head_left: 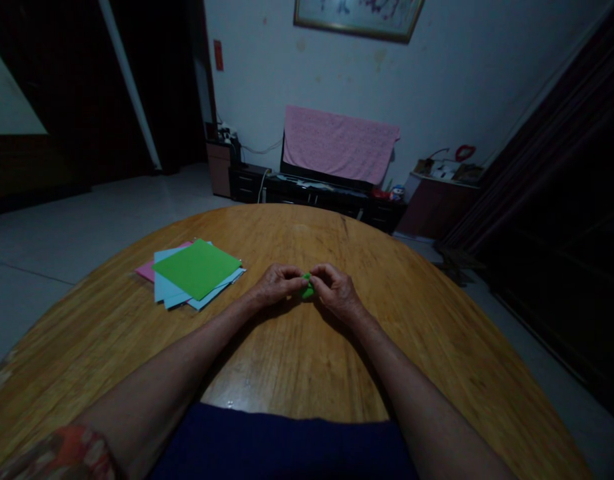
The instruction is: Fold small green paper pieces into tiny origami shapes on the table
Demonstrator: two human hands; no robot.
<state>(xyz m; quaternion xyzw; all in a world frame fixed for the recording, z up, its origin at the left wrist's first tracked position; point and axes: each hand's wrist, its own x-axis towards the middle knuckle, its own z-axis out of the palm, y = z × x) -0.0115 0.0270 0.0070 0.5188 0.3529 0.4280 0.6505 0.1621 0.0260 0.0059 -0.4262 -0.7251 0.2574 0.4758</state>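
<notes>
A small folded piece of green paper (307,291) is pinched between my two hands, just above the middle of the table. My left hand (281,283) grips its left side between thumb and fingers. On the opposite side, my right hand (334,288) holds it in a similar pinch. Fingers cover much of the paper, so its exact folded shape is hidden. To the left of my left hand lies a loose stack of square paper sheets, with a green sheet (197,268) on top, light blue sheets (163,288) under it and a pink sheet (145,271) at the edge.
The round wooden table (287,360) spreads out in front of me. Beyond its far edge stands a low black cabinet (297,193) with a pink cloth (339,143) draped over a screen. A side cabinet (431,203) with clutter stands at the right.
</notes>
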